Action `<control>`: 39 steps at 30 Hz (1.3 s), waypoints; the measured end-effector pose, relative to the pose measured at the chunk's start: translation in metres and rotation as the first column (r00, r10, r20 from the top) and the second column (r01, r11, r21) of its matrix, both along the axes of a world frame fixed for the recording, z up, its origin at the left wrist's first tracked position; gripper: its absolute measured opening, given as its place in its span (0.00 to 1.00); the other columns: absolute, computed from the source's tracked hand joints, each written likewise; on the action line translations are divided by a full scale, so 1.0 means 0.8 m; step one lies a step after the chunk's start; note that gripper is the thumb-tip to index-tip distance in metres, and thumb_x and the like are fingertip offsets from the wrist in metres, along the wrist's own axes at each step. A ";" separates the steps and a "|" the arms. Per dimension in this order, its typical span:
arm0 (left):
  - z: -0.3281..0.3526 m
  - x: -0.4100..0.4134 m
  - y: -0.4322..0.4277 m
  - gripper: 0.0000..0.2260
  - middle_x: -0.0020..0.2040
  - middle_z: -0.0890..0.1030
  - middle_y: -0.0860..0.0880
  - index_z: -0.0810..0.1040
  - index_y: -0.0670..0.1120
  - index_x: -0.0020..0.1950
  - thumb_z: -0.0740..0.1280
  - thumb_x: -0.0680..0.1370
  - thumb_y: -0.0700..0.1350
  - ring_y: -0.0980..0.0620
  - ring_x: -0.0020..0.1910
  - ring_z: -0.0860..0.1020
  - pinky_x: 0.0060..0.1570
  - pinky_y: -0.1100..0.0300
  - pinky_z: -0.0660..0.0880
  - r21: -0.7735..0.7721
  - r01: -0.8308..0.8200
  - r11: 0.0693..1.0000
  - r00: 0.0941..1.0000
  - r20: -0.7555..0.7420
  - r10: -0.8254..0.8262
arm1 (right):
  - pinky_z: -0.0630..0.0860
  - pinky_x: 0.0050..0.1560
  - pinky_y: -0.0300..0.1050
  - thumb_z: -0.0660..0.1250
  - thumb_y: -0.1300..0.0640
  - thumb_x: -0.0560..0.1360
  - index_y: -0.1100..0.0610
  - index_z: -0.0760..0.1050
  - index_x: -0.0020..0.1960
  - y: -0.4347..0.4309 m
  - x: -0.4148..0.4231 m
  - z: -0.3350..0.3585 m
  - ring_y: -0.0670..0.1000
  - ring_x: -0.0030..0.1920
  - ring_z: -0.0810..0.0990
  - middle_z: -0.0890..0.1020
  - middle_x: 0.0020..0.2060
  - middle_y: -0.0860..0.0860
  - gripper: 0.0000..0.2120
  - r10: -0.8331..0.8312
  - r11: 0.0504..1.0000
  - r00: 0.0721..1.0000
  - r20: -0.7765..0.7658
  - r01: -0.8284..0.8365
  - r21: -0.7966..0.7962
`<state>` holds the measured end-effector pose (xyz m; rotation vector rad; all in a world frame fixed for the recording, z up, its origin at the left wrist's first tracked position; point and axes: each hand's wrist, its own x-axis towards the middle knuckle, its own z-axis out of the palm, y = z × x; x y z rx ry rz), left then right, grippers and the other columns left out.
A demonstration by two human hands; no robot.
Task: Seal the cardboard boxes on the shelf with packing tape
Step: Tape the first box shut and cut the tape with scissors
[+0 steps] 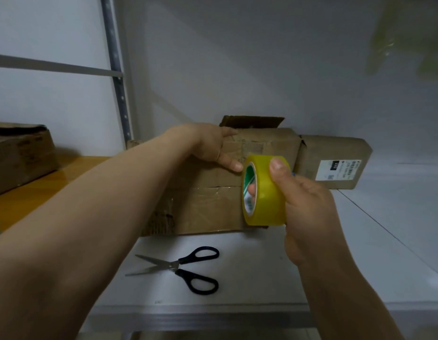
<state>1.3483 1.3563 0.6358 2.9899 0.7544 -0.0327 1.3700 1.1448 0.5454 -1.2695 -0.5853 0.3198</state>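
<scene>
A worn cardboard box lies on the white shelf, its top flaps closed with a seam across the middle. My left hand rests flat on the box's top, fingers straight, thumb pointing toward the tape. My right hand grips a yellow roll of packing tape at the box's right end, thumb over the roll and a finger through its core. A second box with a white label lies behind to the right.
Black-handled scissors lie open on the shelf in front of the box. Another brown box sits at the far left on an orange surface. A perforated metal upright stands at the back left. The shelf's metal front edge runs below.
</scene>
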 end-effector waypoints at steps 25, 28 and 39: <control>-0.053 -0.019 0.010 0.36 0.83 0.41 0.51 0.45 0.61 0.82 0.57 0.81 0.38 0.47 0.82 0.41 0.79 0.44 0.46 0.627 0.414 0.660 0.857 -0.023 -0.515 | 0.80 0.38 0.45 0.65 0.41 0.80 0.53 0.79 0.47 0.021 0.006 -0.066 0.46 0.35 0.84 0.85 0.30 0.44 0.15 0.032 0.974 0.991 -0.132 -0.060 -0.219; -0.081 -0.021 0.013 0.34 0.83 0.50 0.46 0.50 0.58 0.82 0.57 0.79 0.40 0.42 0.81 0.48 0.77 0.46 0.46 0.742 0.302 0.598 0.849 0.076 -0.523 | 0.83 0.53 0.57 0.68 0.38 0.77 0.58 0.82 0.49 0.031 0.005 -0.058 0.56 0.44 0.87 0.87 0.42 0.56 0.21 0.035 0.967 0.992 -0.121 -0.063 -0.245; -0.130 -0.055 -0.014 0.23 0.56 0.81 0.43 0.74 0.52 0.74 0.60 0.77 0.46 0.42 0.45 0.79 0.36 0.58 0.67 0.390 0.248 0.887 0.783 0.458 -0.420 | 0.78 0.45 0.47 0.71 0.37 0.74 0.64 0.80 0.54 0.054 0.003 -0.080 0.52 0.42 0.82 0.83 0.41 0.56 0.29 0.104 0.935 0.983 -0.151 -0.148 -0.321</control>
